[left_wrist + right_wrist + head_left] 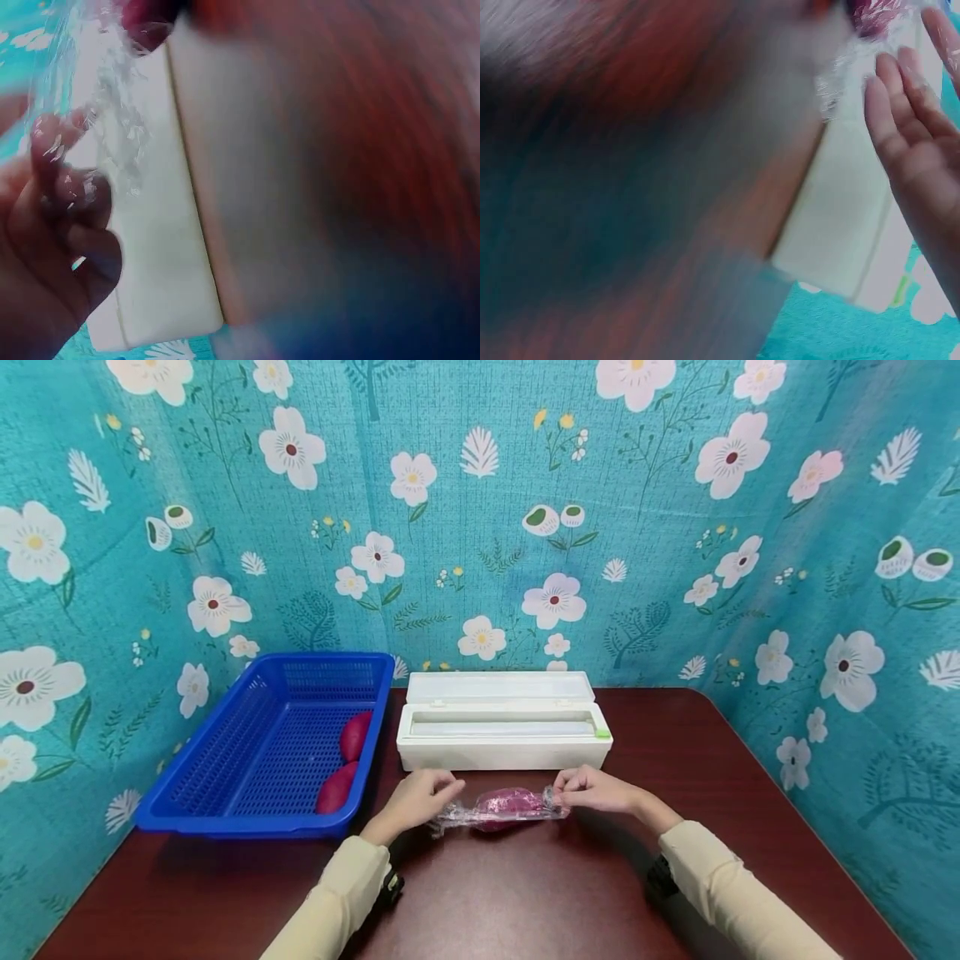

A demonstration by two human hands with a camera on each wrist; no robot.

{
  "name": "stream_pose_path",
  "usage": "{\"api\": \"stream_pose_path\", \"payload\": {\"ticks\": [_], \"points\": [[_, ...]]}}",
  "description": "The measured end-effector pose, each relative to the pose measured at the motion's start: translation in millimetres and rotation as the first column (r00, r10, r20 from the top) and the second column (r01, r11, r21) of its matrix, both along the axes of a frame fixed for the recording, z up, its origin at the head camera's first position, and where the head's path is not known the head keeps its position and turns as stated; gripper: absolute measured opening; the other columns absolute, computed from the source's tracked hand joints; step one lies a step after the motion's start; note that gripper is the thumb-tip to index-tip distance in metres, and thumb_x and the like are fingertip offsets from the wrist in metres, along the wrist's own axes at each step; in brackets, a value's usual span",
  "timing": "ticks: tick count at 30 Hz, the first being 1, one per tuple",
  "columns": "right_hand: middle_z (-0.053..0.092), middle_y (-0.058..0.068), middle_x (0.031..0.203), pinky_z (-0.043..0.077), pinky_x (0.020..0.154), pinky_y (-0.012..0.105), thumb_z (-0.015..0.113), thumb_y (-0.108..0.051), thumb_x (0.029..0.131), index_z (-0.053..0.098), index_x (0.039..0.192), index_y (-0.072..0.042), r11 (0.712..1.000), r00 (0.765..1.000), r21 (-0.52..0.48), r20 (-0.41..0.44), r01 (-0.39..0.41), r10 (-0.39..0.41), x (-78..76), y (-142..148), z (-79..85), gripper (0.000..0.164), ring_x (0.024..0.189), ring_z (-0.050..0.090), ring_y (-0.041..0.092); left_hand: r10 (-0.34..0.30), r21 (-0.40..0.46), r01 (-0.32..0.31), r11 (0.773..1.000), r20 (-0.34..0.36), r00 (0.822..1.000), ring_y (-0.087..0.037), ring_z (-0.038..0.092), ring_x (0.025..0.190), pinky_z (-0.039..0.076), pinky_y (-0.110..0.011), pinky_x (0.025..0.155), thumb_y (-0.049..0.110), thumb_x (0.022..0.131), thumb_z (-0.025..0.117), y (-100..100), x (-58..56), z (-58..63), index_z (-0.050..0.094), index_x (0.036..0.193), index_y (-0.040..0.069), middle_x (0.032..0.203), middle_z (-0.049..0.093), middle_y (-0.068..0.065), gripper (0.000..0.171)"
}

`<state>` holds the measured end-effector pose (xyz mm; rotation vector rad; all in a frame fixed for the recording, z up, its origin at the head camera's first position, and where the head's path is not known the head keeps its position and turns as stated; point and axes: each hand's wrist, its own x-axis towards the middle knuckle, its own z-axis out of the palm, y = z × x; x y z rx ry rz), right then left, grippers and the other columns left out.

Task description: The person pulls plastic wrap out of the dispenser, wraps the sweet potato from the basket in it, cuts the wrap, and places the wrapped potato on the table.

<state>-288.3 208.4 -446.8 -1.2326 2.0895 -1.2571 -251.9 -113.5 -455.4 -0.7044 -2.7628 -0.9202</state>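
A dark red, rounded thing, its kind unclear, lies on the table wrapped in clear plastic wrap. Loose wrap sticks out from both its ends. My left hand pinches the wrap at the left end; the left wrist view shows film over its curled fingers. At the opposite end my right hand pinches the gathered wrap near the thing. In the right wrist view its lower fingers are fairly straight beside the film. Just behind both hands stands a white plastic wrap dispenser, its lid raised.
On the left, a blue plastic basket holds two dark red oval things along its right side. A green slider sits at the dispenser's right end. Behind the brown table hangs a teal flowered curtain.
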Motion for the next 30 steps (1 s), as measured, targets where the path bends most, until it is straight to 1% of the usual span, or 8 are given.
{"api": "stream_pose_path", "payload": {"ticks": [3,5,9,14,16,20,27,30], "points": [[0.057,0.014,0.082,0.048,0.059,0.029,0.056,0.000,0.086,0.060,0.064,0.005,1.000,0.999,-0.026,-0.041,0.009,-0.010,0.2,-4.9,5.8,0.023,0.076,0.050,0.010,0.078,0.113,-0.073,0.991,-0.043,0.996,-0.003,0.037,0.048,0.032,-0.023,0.046,0.026,0.084,0.062,-1.6,-0.8,3.4,0.059,0.067,0.018,0.052,0.040,0.013,0.018],[0.060,0.015,0.081,0.048,0.058,0.030,0.058,0.001,0.084,0.059,0.062,0.008,0.999,0.999,-0.038,-0.046,-0.004,0.002,0.4,-7.7,9.3,0.023,0.076,0.053,0.011,0.071,0.172,-0.063,0.983,-0.041,0.997,-0.002,0.036,0.046,0.030,-0.022,0.044,0.023,0.082,0.065,-2.5,-1.0,5.1,0.059,0.067,0.017,0.051,0.038,0.012,0.017],[0.064,0.019,0.076,0.049,0.059,0.031,0.060,0.005,0.081,0.056,0.057,0.008,0.999,0.999,-0.034,-0.046,-0.030,0.029,5.4,-12.0,16.8,0.024,0.074,0.059,0.014,-0.089,0.314,0.061,0.948,0.074,0.993,-0.003,0.039,0.044,0.034,-0.021,0.042,0.019,0.083,0.063,-3.2,-0.5,4.3,0.060,0.074,0.008,0.050,0.045,0.003,0.015],[0.056,0.023,0.059,0.046,0.048,0.040,0.059,0.003,0.082,0.056,0.057,0.005,0.998,0.997,-0.021,-0.031,-0.067,0.066,10.1,-7.8,11.9,0.025,0.056,0.051,0.011,-0.295,0.477,0.155,0.865,0.233,0.927,-0.016,0.047,0.041,0.043,-0.028,0.040,0.009,0.091,0.050,-3.3,8.9,8.6,0.057,0.084,-0.007,0.052,0.050,-0.018,0.019],[0.049,0.017,0.053,0.042,0.044,0.033,0.059,-0.002,0.084,0.055,0.058,0.003,0.998,0.997,-0.012,-0.032,-0.066,0.065,9.3,-5.0,6.1,0.027,0.051,0.042,0.007,-0.332,0.498,0.161,0.852,0.276,0.902,-0.019,0.049,0.041,0.044,-0.031,0.040,0.009,0.094,0.043,-3.1,13.2,10.7,0.056,0.086,-0.011,0.052,0.051,-0.021,0.025],[0.046,0.006,0.051,0.038,0.044,0.021,0.059,-0.011,0.086,0.055,0.059,-0.001,0.999,0.998,0.020,-0.040,-0.040,0.040,10.5,-5.4,-1.4,0.029,0.052,0.040,-0.001,-0.343,0.441,0.181,0.879,0.322,0.882,-0.014,0.051,0.038,0.045,-0.030,0.038,0.015,0.096,0.041,-2.5,16.4,3.9,0.059,0.082,-0.007,0.047,0.051,-0.011,0.031],[0.062,0.004,0.061,0.049,0.052,0.026,0.066,-0.012,0.080,0.060,0.083,0.001,0.996,1.000,0.090,-0.021,0.022,-0.020,18.7,-10.0,-8.2,0.014,0.056,0.056,0.004,-0.338,0.177,0.304,0.936,0.206,0.919,0.001,0.045,0.037,0.041,-0.020,0.039,0.025,0.074,0.072,0.5,20.5,-6.4,0.066,0.078,0.010,0.044,0.045,0.011,0.017],[0.060,-0.003,0.060,0.048,0.054,0.024,0.072,-0.012,0.073,0.054,0.102,0.002,0.988,0.996,0.142,-0.072,0.062,-0.052,21.9,-12.0,-9.9,0.037,0.055,0.053,0.002,-0.327,0.029,0.326,0.945,0.130,0.936,0.003,0.039,0.043,0.036,-0.017,0.043,0.030,0.064,0.079,3.0,21.0,-5.2,0.066,0.086,0.013,0.048,0.044,0.013,0.030]]}}
